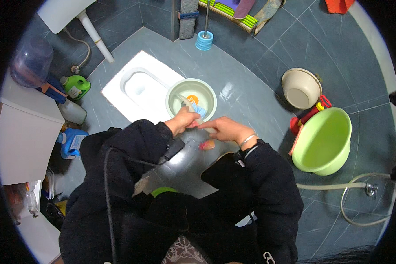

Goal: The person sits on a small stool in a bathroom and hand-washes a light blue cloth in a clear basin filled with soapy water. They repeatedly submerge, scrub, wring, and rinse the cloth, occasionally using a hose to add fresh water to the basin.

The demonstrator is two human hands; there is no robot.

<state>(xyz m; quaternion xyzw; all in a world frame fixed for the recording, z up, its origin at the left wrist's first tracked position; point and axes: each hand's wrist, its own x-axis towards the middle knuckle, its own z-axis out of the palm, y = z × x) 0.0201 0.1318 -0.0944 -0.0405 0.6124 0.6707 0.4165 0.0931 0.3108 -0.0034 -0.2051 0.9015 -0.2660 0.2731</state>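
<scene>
Blue-grey floor tiles (pixel 268 66) fill the frame, wet and shiny, and I crouch over them in the middle of the picture. Just above centre sits the pale green basin (pixel 205 89), and my left hand (pixel 181 121) reaches over its near rim, fingers curled and pinching a small blue cloth (pixel 198 108) that lies against the basin's inner wall. My right hand (pixel 224 129) is just beside it, fingers pressed together and laid flat across something pale at the rim; I cannot tell what it is. To do this well I judge I should keep the cloth low inside the basin so drips fall there, and steady the rim with my right hand so it does not slide on the slick tiles. Left of the basin is the white squat toilet (pixel 141 88); at right stand a beige bowl (pixel 300 88) and a large light-green tub (pixel 323 141), with a hose (pixel 339 186) lower right.
</scene>
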